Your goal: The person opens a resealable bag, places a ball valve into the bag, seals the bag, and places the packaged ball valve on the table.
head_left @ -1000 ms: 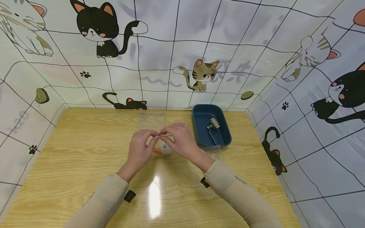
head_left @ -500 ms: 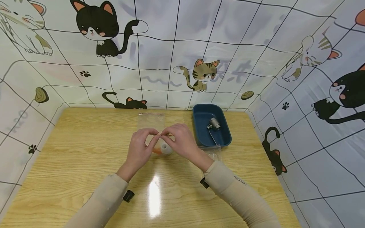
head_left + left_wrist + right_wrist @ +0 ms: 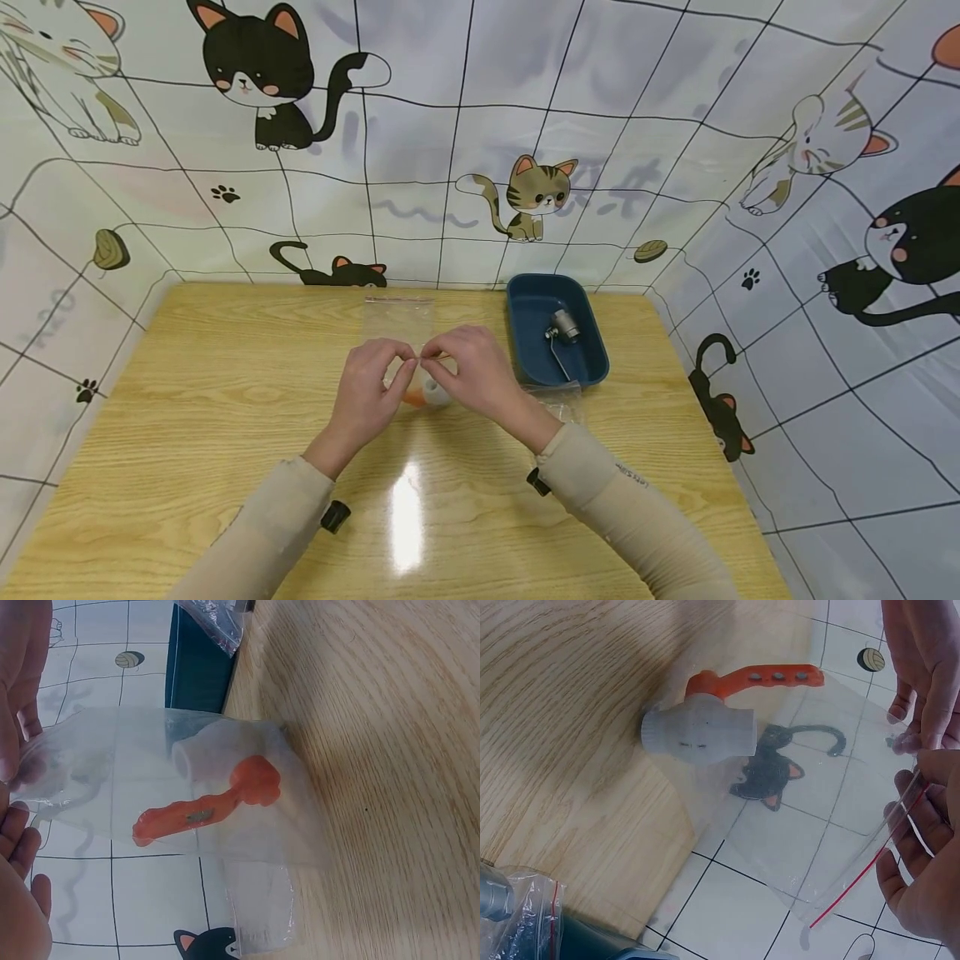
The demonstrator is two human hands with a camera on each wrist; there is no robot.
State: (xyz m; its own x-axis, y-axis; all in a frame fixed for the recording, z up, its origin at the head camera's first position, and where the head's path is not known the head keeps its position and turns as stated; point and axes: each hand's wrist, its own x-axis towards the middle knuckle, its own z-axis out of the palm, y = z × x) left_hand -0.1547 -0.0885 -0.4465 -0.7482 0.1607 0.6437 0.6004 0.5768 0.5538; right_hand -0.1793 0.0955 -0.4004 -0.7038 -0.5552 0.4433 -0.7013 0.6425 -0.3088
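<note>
L hand [image 3: 367,385] & R hand [image 3: 476,371]: fingertips pinched on clear bag [image 3: 810,840] at red zip edge [image 3: 847,889], prob. to keep mouth up; orange-handled valve [image 3: 701,731] sits low inside. Contact w/ table [image 3: 225,375] unclear.

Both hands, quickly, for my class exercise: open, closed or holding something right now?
Left hand: holding, pinching the clear bag.
Right hand: holding, pinching the same bag by its red-lined edge.
</note>
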